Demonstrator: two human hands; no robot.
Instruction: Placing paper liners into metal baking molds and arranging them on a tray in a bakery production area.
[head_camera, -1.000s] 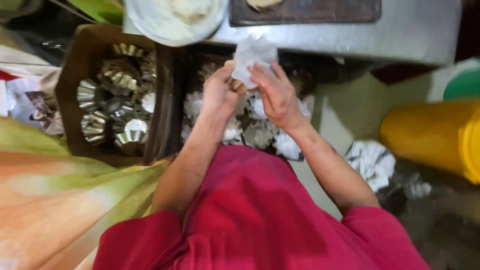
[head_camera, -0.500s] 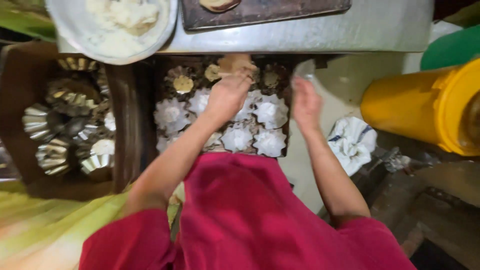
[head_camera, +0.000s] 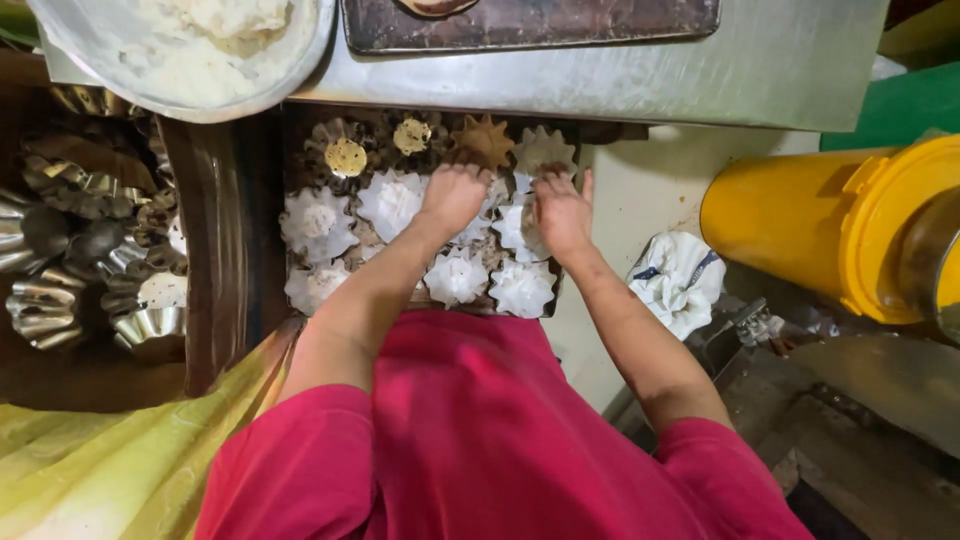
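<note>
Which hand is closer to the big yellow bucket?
The right hand. It rests on the paper-lined moulds at the tray's right end, on the side where the yellow bucket lies. The left hand sits farther left, over the middle of the tray.

Steel table edge (head_camera: 600, 85) overhangs the tray's far row; bare pale floor (head_camera: 640, 190) right; yellow plastic bucket (head_camera: 800, 225) beyond.
</note>
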